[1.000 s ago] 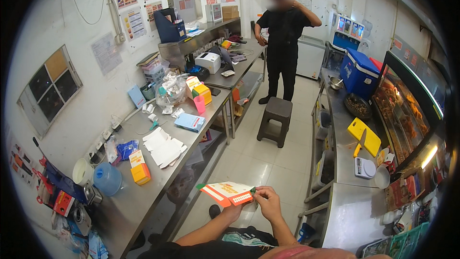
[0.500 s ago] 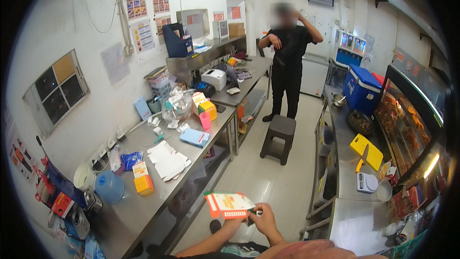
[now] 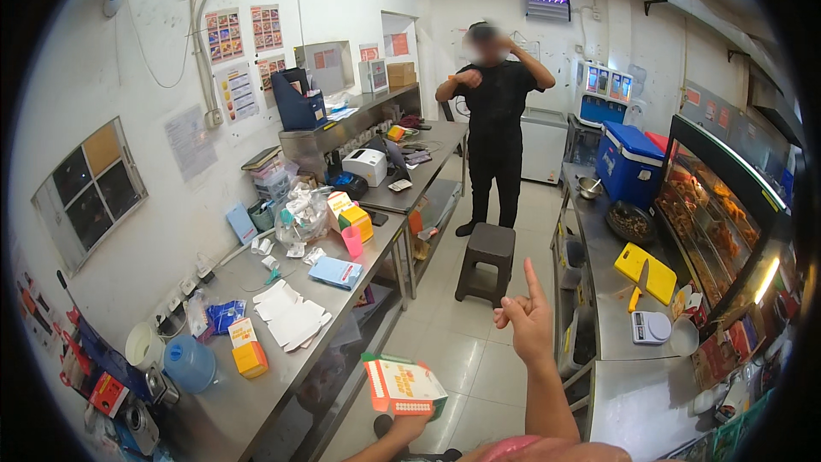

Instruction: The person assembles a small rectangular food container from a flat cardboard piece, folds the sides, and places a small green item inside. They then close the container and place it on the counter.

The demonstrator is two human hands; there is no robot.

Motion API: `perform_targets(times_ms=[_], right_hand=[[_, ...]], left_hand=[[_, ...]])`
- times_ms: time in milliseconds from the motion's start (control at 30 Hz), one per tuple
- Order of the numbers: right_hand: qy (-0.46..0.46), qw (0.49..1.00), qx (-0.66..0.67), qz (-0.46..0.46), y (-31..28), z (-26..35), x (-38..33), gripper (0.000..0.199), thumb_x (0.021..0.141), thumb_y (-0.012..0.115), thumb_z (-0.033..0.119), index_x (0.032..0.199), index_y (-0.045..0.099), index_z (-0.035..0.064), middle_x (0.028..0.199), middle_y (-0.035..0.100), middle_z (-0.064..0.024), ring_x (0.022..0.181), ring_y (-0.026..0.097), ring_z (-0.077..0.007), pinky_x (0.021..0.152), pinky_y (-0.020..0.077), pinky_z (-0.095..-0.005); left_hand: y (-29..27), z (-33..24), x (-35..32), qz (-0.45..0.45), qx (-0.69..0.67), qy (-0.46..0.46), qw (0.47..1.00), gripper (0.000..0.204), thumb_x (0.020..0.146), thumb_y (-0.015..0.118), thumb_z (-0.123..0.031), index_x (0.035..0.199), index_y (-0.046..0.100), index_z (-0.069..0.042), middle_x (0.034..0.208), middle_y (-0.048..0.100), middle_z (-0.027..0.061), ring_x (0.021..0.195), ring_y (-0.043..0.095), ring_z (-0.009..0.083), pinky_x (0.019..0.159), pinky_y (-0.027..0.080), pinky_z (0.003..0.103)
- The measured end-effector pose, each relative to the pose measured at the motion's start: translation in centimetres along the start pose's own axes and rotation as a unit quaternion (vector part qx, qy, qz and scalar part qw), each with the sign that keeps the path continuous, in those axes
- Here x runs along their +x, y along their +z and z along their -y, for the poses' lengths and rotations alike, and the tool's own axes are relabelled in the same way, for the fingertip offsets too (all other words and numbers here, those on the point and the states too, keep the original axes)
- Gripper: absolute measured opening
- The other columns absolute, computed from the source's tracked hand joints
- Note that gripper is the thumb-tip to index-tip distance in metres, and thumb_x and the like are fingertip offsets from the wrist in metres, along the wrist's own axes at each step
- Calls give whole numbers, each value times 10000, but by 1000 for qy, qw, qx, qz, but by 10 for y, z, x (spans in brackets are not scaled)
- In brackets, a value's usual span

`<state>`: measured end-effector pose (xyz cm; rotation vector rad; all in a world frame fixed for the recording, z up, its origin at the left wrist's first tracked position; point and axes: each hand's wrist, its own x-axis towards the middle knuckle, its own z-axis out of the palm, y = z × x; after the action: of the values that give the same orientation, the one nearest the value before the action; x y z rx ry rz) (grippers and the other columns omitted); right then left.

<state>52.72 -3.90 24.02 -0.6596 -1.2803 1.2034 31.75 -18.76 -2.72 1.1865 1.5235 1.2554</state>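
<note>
My left hand (image 3: 409, 428) grips the lower edge of a partly folded food carton (image 3: 409, 387), white with orange and green panels, over the floor beside the left counter. My right hand (image 3: 526, 318) is raised with nothing in it. Its index finger points up and the other fingers are partly curled. On the left counter sit a stack of flat white card blanks (image 3: 291, 315) and an upright orange-and-white carton (image 3: 248, 351).
A person (image 3: 496, 120) in black stands beyond a dark stool (image 3: 486, 263). The left counter (image 3: 224, 402) also holds a blue jug (image 3: 190, 364) and a pink cup (image 3: 352, 241). At right are a knife (image 3: 640, 284) on a yellow board (image 3: 660, 277), a scale (image 3: 651, 328) and a glass food display (image 3: 705, 214).
My right hand has let go of the carton and risen up and right, index finger extended. My left hand still holds the carton. The person's bent arm has shifted, and the view has turned slightly.
</note>
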Motion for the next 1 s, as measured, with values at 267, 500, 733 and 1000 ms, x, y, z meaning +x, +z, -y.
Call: perform_targets(times_ms=[267, 500, 733, 1000], right_hand=[[306, 911, -251, 112, -78, -192, -95, 586, 1069, 580, 332, 1526, 458, -15, 1124, 693, -115, 987, 660, -199, 844, 565, -347], [400, 908, -94, 81, -63, -154, -133, 706, 1101, 438, 529, 1546, 419, -18, 1283, 655, -184, 1133, 653, -280, 911, 572, -428], [392, 917, -2, 71, -111, -167, -131, 579, 1078, 523, 464, 1361, 605, -34, 1205, 687, -123, 1035, 666, -222, 932, 534, -367], [464, 846, -155, 212, -135, -165, -129, 291, 1002, 678, 206, 1152, 708, -41, 953, 726, -59, 802, 675, -136, 719, 552, -284]], left_hand=[[4, -31, 3, 196, 195, 231, 933, 450, 927, 728, -165, 1326, 598, -3, 1280, 633, 241, 1206, 612, 428, 1021, 499, 486], [-9, -19, -2, 255, 327, 331, 848, 254, 874, 646, -184, 1097, 664, -63, 1017, 657, 128, 952, 619, 357, 784, 471, 482], [-13, -70, 5, 200, 307, 404, 838, 79, 798, 694, -79, 862, 657, -107, 967, 651, 37, 1040, 631, 260, 1148, 435, 520], [-9, -84, 21, 247, 249, 429, 833, 67, 821, 649, -42, 860, 601, -66, 991, 594, 91, 1046, 617, 292, 1204, 391, 562]])
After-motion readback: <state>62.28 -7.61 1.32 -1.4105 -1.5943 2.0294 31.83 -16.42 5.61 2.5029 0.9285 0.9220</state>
